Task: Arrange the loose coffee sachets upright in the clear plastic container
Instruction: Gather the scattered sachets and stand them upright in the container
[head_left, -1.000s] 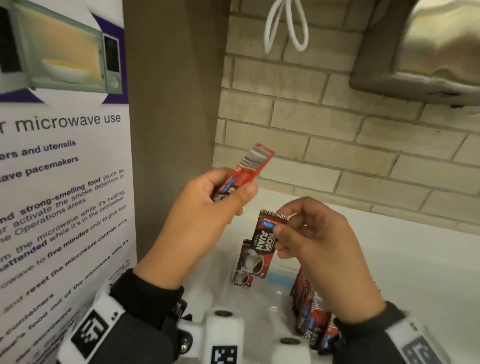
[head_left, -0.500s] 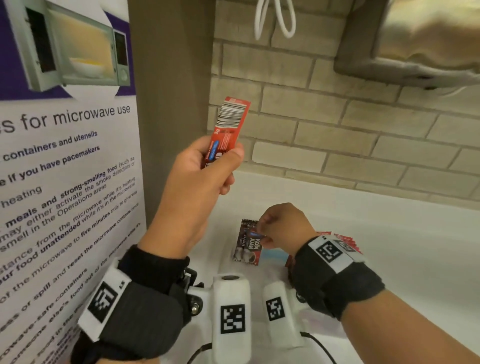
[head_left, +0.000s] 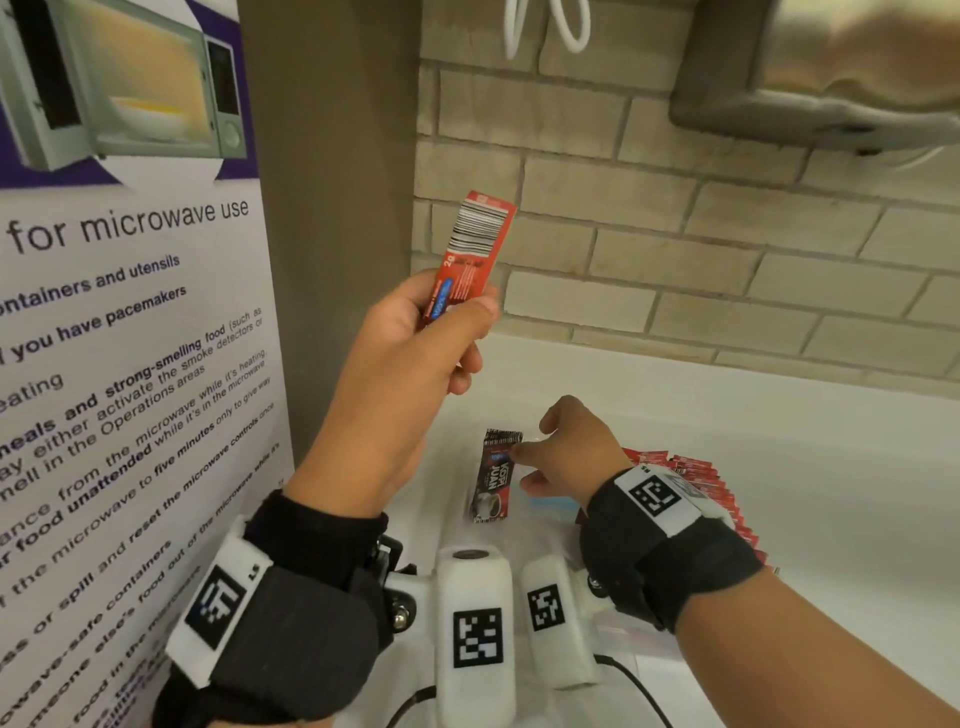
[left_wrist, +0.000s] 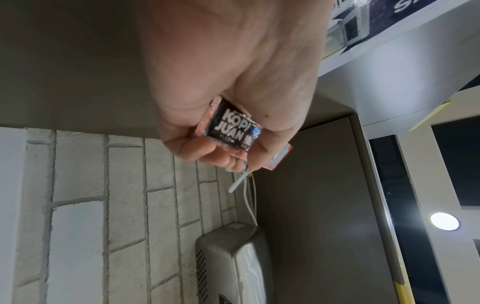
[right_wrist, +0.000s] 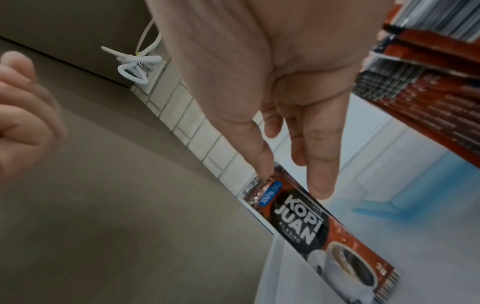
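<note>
My left hand (head_left: 467, 312) is raised in front of the brown panel and grips a red coffee sachet (head_left: 470, 260), barcode end up. The left wrist view shows its "KOPI JUAN" face (left_wrist: 228, 129) curled inside that hand (left_wrist: 233, 144). Lower down, my right hand (head_left: 524, 457) pinches the top of a dark sachet (head_left: 493, 475) that stands upright at the left end of the clear plastic container (head_left: 550, 506). In the right wrist view two fingertips (right_wrist: 263, 164) of that hand (right_wrist: 293, 181) straddle the sachet's (right_wrist: 298, 216) top edge. A row of red sachets (head_left: 696, 478) stands behind my right wrist.
A microwave-use poster (head_left: 130, 364) and a brown panel (head_left: 337, 208) close off the left side. A brick wall (head_left: 675, 249) runs behind the white counter (head_left: 805, 467). A metal dispenser (head_left: 831, 78) and a looped white cable (head_left: 545, 31) hang above.
My right hand has carried the dark sachet down from chest height into the container and stays on its top. The left hand has lifted its red sachet a little higher.
</note>
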